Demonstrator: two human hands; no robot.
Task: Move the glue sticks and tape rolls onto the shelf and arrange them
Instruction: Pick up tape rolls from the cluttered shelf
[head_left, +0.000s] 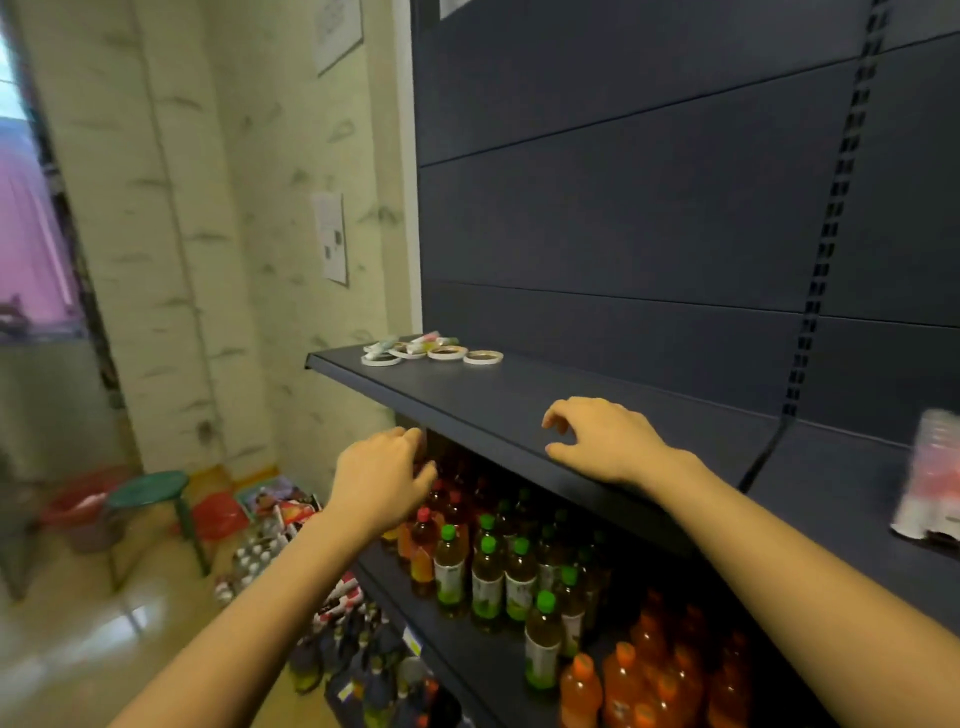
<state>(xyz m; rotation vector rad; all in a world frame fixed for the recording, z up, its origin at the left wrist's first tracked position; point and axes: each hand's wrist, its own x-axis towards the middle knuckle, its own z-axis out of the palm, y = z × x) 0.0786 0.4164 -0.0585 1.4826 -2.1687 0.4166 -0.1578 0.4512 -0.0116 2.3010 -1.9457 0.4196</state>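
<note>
the glue sticks (415, 343) and tape rolls (445, 354) already lie loosely heaped on the shelf (519, 410), both my left hand (382, 475) and right hand (605, 439) empty, fingers loosely curled, so tidying remains.

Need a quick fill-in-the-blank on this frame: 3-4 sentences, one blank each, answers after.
1. The tape rolls lie flat at the ____ end of the dark shelf.
2. The right hand rests on the shelf's front ____.
3. Both it and the left hand hold ____.
4. The green-capped bottles stand on the shelf ____ the tape rolls' shelf.

Answers: left; edge; nothing; below
</note>
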